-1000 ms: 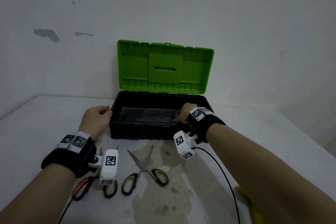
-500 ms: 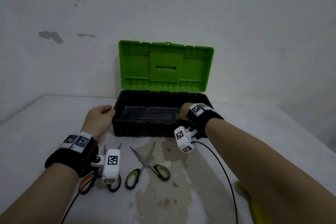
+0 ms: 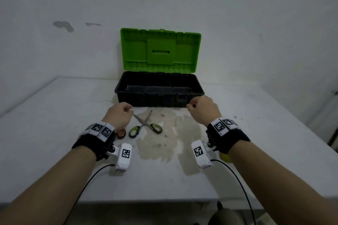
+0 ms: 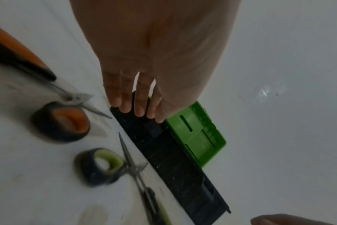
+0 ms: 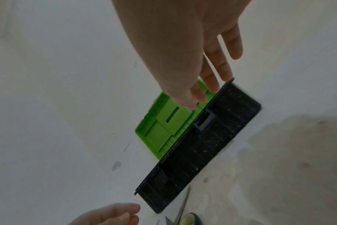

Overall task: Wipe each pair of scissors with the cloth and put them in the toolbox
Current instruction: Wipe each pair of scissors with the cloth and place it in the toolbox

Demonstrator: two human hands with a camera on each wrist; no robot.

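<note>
The toolbox (image 3: 159,95) stands at the back centre, its black tray under a raised green lid (image 3: 160,51). Green-handled scissors (image 3: 145,126) lie spread apart on the table just in front of it. Orange-handled scissors (image 4: 61,121) lie to their left, mostly hidden under my left wrist in the head view. My left hand (image 3: 119,115) hovers over the blade tips with relaxed fingers and holds nothing. My right hand (image 3: 203,107) hangs empty near the box's front right corner, fingers loose. A bit of yellow cloth (image 3: 225,157) shows under my right wrist.
A brownish stain (image 3: 161,142) spreads over the white table (image 3: 54,133) between my arms. The table's front edge (image 3: 164,201) runs close to me. A bare white wall rises right behind the toolbox.
Both hands have come off the toolbox's front rim and drawn back towards me. The head view has pulled back and now shows the table's front edge.
</note>
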